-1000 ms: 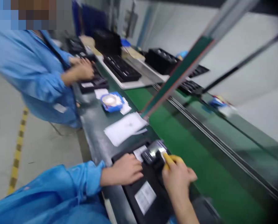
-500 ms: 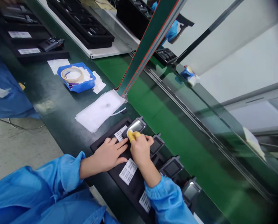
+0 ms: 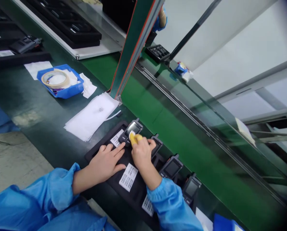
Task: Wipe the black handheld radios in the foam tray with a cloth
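Observation:
A black foam tray (image 3: 92,156) holds several handheld radios with screens. My left hand (image 3: 106,163) lies spread on the tray, its fingertips at the lower edge of the farthest radio (image 3: 124,138). Yellow finger cots (image 3: 135,139) cover fingertips of my right hand (image 3: 141,152). Pinched in that hand, a small white wipe (image 3: 131,133) rests against the radio's screen. Beneath the right wrist sits a second radio (image 3: 157,145), partly hidden. Nearer lie a third radio (image 3: 171,166) and another radio (image 3: 191,187). White printed labels (image 3: 128,177) line the tray's near side.
Beyond the tray lie white paper sheets (image 3: 91,117) and a blue bin (image 3: 70,91) with a tape roll (image 3: 55,79). A green-and-red-edged post (image 3: 131,48) rises at the bench edge. Another tray with a radio (image 3: 25,44) is at far left.
The camera view has shifted, so the bench items appear farther left. The wipe now sits higher on the radio's screen, whose glare has faded. My left hand stays beside it.

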{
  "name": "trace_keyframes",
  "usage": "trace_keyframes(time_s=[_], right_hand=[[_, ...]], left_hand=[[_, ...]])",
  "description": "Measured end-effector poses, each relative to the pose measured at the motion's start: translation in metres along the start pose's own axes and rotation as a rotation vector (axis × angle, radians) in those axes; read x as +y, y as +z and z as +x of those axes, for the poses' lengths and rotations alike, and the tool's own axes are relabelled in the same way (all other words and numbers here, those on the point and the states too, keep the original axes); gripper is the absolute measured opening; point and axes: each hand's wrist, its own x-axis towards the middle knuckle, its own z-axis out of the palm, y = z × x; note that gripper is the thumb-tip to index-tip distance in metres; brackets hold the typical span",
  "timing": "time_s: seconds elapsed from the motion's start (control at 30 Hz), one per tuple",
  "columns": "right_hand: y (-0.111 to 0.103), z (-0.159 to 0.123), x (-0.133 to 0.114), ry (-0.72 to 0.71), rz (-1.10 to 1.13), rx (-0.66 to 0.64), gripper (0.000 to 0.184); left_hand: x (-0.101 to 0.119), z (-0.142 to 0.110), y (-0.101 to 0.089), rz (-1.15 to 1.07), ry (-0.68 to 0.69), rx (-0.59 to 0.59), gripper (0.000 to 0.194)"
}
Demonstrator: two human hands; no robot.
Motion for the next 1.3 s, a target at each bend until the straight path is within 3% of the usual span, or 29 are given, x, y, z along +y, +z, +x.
trace_keyframes(time_s=[0.1, 0.3, 0.5, 0.57, 0.67, 0.73, 0.93, 1.0, 1.17, 1.3], right_hand=[[-0.002, 0.000, -0.004, -0.076, 0.072, 0.017, 0.023], [0.004, 0.039, 0.010, 0.084, -0.003, -0.016, 0.027], [0.001, 0.008, -0.019, -0.139, 0.127, -0.048, 0.021], [0.002, 0.007, -0.014, -0.107, 0.142, -0.051, 0.026], [0.006, 0.014, 0.008, 0.096, 0.071, -0.033, 0.032], [0.009, 0.011, 0.015, 0.143, 0.039, -0.025, 0.032], [0.002, -0.030, -0.019, -0.137, 0.124, 0.021, 0.030], [-0.001, -0.023, -0.020, -0.126, 0.124, 0.032, 0.030], [0.003, 0.024, 0.003, 0.118, 0.045, -0.044, 0.029], [0.001, 0.014, -0.016, 0.029, 0.080, -0.102, 0.027]], left_hand=[[0.000, -0.001, 0.000, -0.007, -0.007, 0.008, 0.047], [0.001, -0.001, -0.003, 0.034, 0.003, -0.016, 0.049], [0.001, -0.002, -0.005, -0.014, 0.002, -0.008, 0.047], [-0.001, -0.003, -0.005, -0.063, 0.012, 0.040, 0.042], [-0.004, -0.006, -0.004, -0.177, 0.024, 0.175, 0.037], [-0.005, -0.009, -0.004, -0.234, 0.001, 0.242, 0.039], [-0.008, -0.013, -0.005, -0.301, -0.034, 0.441, 0.045], [-0.008, -0.014, -0.005, -0.313, -0.032, 0.470, 0.046], [-0.010, -0.015, -0.005, -0.335, -0.048, 0.440, 0.051], [-0.010, -0.016, -0.006, -0.346, -0.053, 0.444, 0.051]])
